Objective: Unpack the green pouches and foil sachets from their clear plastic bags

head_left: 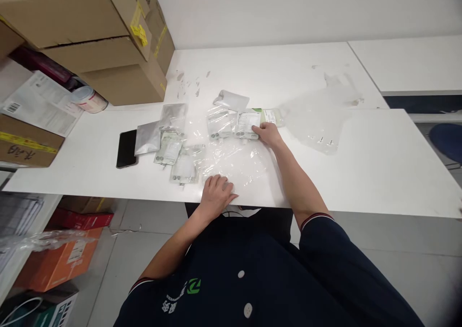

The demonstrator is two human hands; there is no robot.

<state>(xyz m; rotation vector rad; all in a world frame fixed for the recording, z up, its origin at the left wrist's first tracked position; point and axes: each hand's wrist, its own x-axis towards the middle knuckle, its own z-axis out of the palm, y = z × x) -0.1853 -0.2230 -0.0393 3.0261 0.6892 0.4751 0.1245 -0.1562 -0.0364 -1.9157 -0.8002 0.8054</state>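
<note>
My right hand [267, 134] grips the edge of a flat clear pouch with a white printed label [248, 124], thumb on top. A similar pouch [221, 124] lies just left of it, and a green-and-white packet [270, 116] is partly behind my hand. Near the table's front edge, my left hand [217, 193] has its fingers curled on the near corner of a crumpled clear plastic bag [241, 166]. Two more labelled pouches, one upper [169, 149] and one lower [185, 167], lie to the left, beside silver foil packets [147, 138]. Behind the pouches rests a rolled whitish packet [231, 99].
A black phone [127, 149] lies left of the foil packets. Large cardboard boxes [133, 81] and a round tub [89, 99] stand at the back left. A big translucent plastic bag [317, 115] spreads over the white table [378, 173] to the right. A blue stool [447, 142] is beyond.
</note>
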